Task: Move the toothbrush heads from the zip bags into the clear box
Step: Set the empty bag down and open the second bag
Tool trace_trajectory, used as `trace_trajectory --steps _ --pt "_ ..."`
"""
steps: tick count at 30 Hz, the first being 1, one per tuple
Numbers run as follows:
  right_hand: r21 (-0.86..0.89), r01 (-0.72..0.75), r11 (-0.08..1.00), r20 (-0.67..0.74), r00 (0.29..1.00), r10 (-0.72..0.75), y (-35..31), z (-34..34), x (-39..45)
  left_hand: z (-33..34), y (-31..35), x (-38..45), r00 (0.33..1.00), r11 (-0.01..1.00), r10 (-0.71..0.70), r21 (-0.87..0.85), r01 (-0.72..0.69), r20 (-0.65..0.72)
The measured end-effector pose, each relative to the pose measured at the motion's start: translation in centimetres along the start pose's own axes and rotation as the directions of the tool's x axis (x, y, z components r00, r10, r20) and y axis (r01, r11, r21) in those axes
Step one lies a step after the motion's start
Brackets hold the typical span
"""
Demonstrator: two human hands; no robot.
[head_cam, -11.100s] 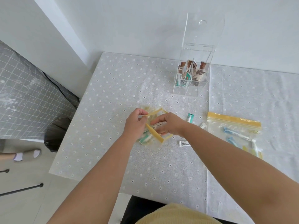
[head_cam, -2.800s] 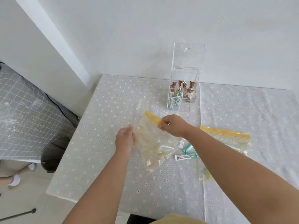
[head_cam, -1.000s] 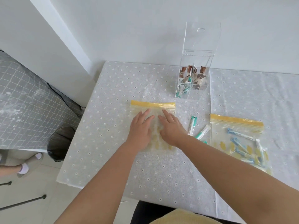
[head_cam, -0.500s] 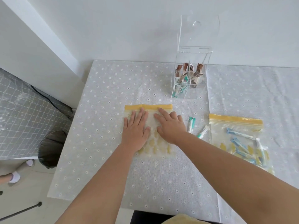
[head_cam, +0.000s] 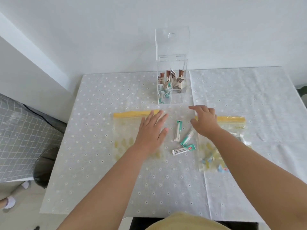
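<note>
Both hands (head_cam: 152,130) flat, spread — three packets (head_cam: 178,133) loose between zip bags (head_cam: 126,130).

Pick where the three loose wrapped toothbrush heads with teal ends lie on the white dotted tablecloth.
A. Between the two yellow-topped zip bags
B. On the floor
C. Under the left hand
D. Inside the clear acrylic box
A: the three loose wrapped toothbrush heads lie on the cloth between the flattened left zip bag and the fuller right zip bag.

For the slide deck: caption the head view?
Left hand flattens emptied zip bag; right hand reaches over second bag.
</note>
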State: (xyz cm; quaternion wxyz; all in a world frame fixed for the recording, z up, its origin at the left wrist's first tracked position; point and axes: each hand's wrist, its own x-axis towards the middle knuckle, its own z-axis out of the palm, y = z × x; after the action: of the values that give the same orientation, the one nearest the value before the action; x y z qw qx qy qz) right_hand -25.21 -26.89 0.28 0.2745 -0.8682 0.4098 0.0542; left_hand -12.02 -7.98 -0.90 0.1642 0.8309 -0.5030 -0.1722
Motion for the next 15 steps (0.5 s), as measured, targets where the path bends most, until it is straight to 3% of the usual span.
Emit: trace_trajectory --steps 2,5,10,15 --pt "-0.121 -0.092 0.988 0.095 0.990 0.103 3.4 -2.2 0.2 0.9 2.1 0.8 0.997 0.998 0.066 -0.021 -0.065 0.040" --pt "-0.260 -0.087 0.962 0.210 0.967 0.144 7.4 -4.0 -0.3 2.3 4.7 1.6 0.989 0.992 0.117 -0.050 -0.113 0.087" --pt "-0.277 -0.068 0.958 0.141 0.984 0.110 10.7 -4.9 -1.0 4.1 7.6 2.8 0.967 0.984 0.178 -0.026 -0.176 0.183" --pt "-0.291 -0.139 0.946 0.106 0.979 0.177 11.8 -6.1 -1.2 4.8 10.6 3.6 0.942 0.977 0.215 -0.045 -0.210 0.259"
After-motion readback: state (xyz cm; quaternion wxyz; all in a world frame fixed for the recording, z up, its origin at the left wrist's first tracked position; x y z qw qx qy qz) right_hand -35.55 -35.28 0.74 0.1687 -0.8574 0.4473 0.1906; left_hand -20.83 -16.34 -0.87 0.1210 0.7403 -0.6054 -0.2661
